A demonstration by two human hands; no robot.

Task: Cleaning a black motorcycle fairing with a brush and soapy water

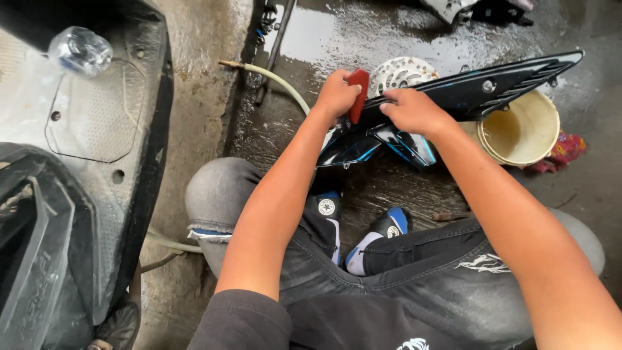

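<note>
Two hands at work over one glossy black panel (pixel 466 97) with blue stripes, long and pointed, held slanting above the wet floor (pixel 389 39). Left hand (pixel 337 94) closed around one red sponge (pixel 358 94), pressed upright against the near end of the panel. Right hand (pixel 414 110) just beside it, laid on the panel's upper edge, fingers curled over and gripping. Hands close together, not touching, sponge between them.

One cream bucket (pixel 528 126) behind and below the panel's far half, partly hidden by it; inside, a shallow pool of cloudy water, nothing else to make out. One crumpled red and yellow rag (pixel 567 149) on the floor beside the bucket, on the side away from the hands. One round metal disc (pixel 402 72) with holes lying flat just behind the panel, above the right hand. One pale hose (pixel 272 78) with a brass tip curving across the floor towards the left hand from beyond the panel's near end.

Two black and blue shoes (pixel 363 230) below the panel, between two knees in grey jeans (pixel 421 285). One scooter footboard (pixel 97 110), grey and wet, well apart from the panel on the left hand's side, with one clear plastic bottle (pixel 81 50) lying on it; contents impossible to tell.
</note>
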